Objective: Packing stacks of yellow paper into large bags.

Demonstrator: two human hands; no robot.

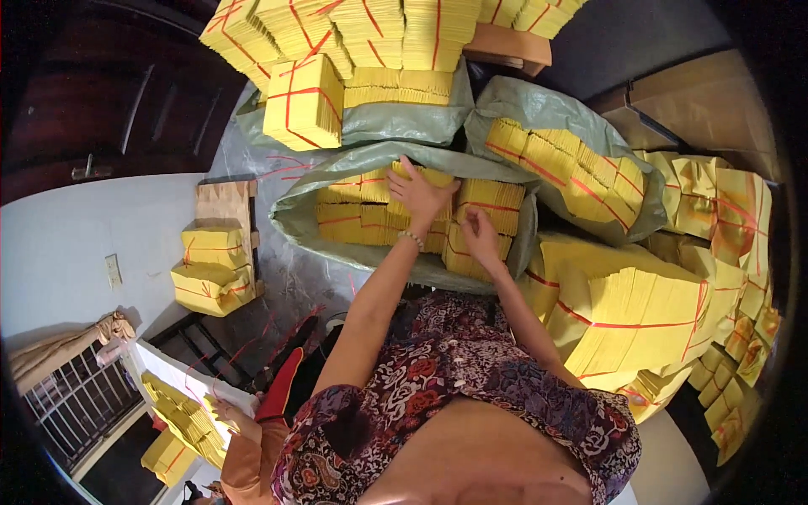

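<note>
Yellow paper bundles (370,217), each tied crosswise with red string, lie packed in rows inside an open grey-green woven sack (295,215). Left hand (418,195) rests flat on the top row, fingers spread. Right hand (481,234) sits on a bundle at the sack's near corner, fingers curled; cannot tell whether it grips. Sack mouth is hemmed in: a second filled sack (505,105) just right, loose stacks (627,316) crowding the near right side.
</note>
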